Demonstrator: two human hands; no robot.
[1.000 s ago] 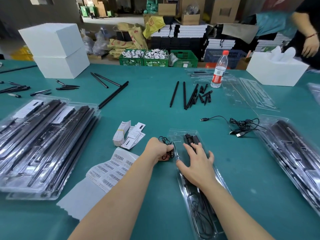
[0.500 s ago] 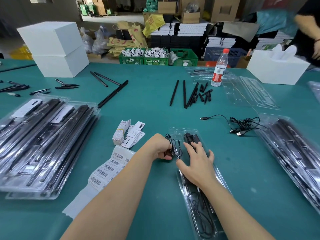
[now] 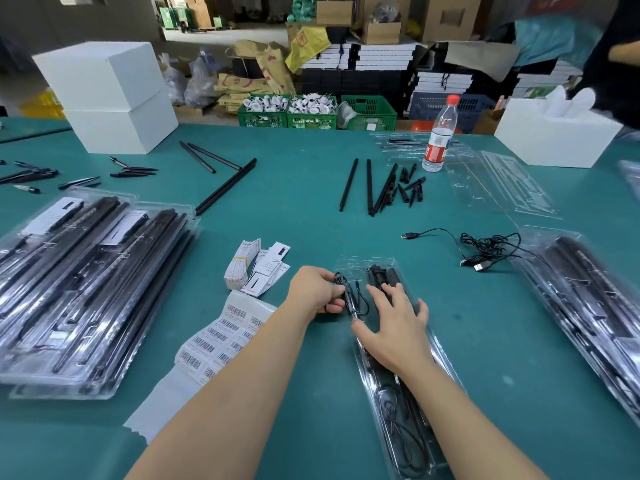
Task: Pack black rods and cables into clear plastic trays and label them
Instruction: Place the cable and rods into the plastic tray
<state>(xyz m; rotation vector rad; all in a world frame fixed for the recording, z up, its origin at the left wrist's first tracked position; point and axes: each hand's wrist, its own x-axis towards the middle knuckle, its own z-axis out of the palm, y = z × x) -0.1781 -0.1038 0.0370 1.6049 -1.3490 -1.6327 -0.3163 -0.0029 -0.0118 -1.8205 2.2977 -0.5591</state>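
Observation:
A long clear plastic tray (image 3: 446, 368) lies lengthwise in front of me with black rods and a coiled cable inside. My left hand (image 3: 317, 291) pinches a looped black cable (image 3: 353, 296) at the tray's upper left corner. My right hand (image 3: 393, 327) lies flat on the tray with fingers spread, pressing on the black rods (image 3: 381, 275). A sheet of barcode labels (image 3: 221, 336) lies left of my left arm. Loose black rods (image 3: 370, 188) lie further back on the green table (image 3: 298, 209).
Stacks of filled trays sit at the left (image 3: 79, 289) and right (image 3: 588, 306). A loose USB cable (image 3: 485, 247), empty trays (image 3: 498, 185), a water bottle (image 3: 440, 140), paper cards (image 3: 256, 268) and white boxes (image 3: 107, 95) are on the table. A person stands at far right.
My left hand has brought the looped cable rightward over the tray's upper left corner. My right hand has stayed pressed on the tray.

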